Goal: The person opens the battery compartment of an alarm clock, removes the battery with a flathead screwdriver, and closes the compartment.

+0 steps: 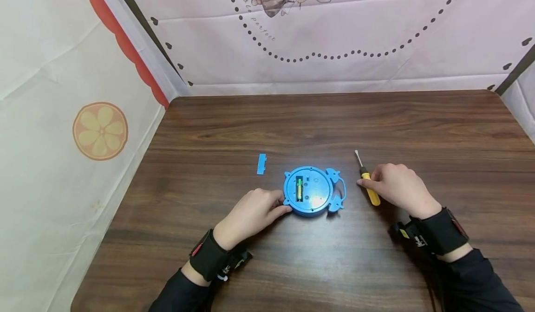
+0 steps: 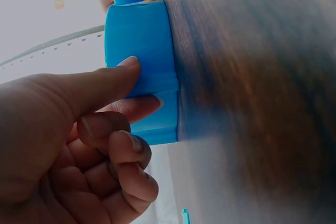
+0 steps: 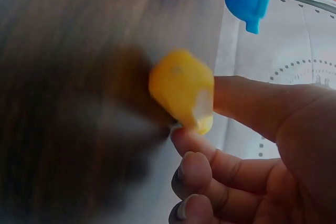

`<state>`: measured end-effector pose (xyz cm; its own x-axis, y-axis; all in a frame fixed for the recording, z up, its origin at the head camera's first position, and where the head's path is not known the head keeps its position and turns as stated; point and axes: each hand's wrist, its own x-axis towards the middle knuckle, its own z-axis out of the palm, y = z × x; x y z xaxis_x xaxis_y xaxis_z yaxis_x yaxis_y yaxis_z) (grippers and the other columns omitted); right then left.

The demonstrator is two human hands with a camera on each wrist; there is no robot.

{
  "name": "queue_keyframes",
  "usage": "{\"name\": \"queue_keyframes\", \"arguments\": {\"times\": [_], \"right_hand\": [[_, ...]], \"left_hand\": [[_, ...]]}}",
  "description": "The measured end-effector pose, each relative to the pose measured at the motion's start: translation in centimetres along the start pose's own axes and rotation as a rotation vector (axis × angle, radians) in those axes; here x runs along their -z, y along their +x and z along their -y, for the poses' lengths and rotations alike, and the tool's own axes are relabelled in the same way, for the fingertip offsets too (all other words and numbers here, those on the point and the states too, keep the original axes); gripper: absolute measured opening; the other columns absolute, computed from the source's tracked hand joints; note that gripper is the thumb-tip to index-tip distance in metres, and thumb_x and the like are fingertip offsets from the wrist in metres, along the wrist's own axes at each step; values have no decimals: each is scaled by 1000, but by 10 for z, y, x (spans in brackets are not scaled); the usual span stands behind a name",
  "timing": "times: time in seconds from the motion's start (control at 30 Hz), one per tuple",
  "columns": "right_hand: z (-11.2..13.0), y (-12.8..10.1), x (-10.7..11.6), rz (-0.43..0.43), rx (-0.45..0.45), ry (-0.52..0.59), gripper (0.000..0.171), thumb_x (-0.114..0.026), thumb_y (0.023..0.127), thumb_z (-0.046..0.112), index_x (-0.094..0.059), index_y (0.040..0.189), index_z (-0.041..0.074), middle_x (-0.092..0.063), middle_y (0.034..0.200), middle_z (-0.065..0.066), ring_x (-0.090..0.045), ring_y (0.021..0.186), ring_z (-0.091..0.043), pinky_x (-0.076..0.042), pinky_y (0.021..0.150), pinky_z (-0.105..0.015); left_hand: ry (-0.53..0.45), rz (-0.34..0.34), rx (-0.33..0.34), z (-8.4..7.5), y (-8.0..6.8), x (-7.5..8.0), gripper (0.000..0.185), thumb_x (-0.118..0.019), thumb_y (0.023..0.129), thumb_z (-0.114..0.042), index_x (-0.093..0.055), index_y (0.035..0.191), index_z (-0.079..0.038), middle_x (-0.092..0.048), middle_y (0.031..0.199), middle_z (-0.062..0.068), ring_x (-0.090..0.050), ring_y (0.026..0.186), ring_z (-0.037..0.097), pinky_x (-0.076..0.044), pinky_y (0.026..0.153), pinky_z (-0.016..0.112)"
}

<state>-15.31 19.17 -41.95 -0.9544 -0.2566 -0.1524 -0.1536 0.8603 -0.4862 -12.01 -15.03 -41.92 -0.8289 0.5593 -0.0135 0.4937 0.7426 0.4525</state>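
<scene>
The left hand (image 1: 251,212) is pinching the blue toy's (image 1: 311,191) rim just ahead of its grip; the right hand (image 1: 399,186) is nipping the yellow screwdriver (image 1: 369,189) lying on the surface (image 1: 376,117). That light fingertip hold is risking a slip, I'd say.

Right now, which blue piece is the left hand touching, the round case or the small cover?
The round case: the left hand holds its left edge. The small cover lies apart on the table, untouched.

Left hand (image 2: 68,145) pinches the blue clock's (image 2: 142,61) rim (fingers curled).
</scene>
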Motion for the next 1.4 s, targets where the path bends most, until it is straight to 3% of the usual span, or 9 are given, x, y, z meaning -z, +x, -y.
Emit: {"name": "queue_keyframes", "arguments": {"times": [0.33,0.73,0.97,1.2,1.4], "right_hand": [[1,0,-2,-12,8,0,30,-67,97,30,-63,78,7,-45,56,0,-42,48,-17,-28,48,-29],[6,-2,10,1,45,50,27,-68,97,29,-64,87,5,-53,62,0,-46,54,-17,-32,50,-31],[14,-6,16,-17,93,74,25,-69,97,30,-66,94,6,-60,69,2,-50,58,-15,-35,51,-30],[27,-14,26,-145,235,73,19,-70,97,30,-68,103,12,-69,92,-1,-58,78,-17,-47,66,-34],[49,-12,41,-240,336,70,17,-76,93,22,-70,107,14,-65,95,1,-52,78,-16,-44,66,-28]], "left_hand": [[-1,3,1,-2,-1,1,23,-68,98,-29,-60,82,-17,-48,62,-10,-39,53,2,-31,49,21],[13,-5,-47,-1,-1,1,26,-67,100,-27,-54,80,-17,-38,62,-10,-35,54,3,-28,51,21],[16,-4,-48,1,-2,1,25,-66,100,-28,-54,80,-18,-41,63,-9,-37,55,4,-29,52,22],[21,-9,-67,4,-4,-2,24,-65,100,-30,-54,82,-19,-45,65,-8,-40,57,6,-33,56,23],[15,-7,-73,10,-7,0,27,-63,102,-30,-51,81,-17,-36,63,-7,-35,56,7,-29,55,22]]}}
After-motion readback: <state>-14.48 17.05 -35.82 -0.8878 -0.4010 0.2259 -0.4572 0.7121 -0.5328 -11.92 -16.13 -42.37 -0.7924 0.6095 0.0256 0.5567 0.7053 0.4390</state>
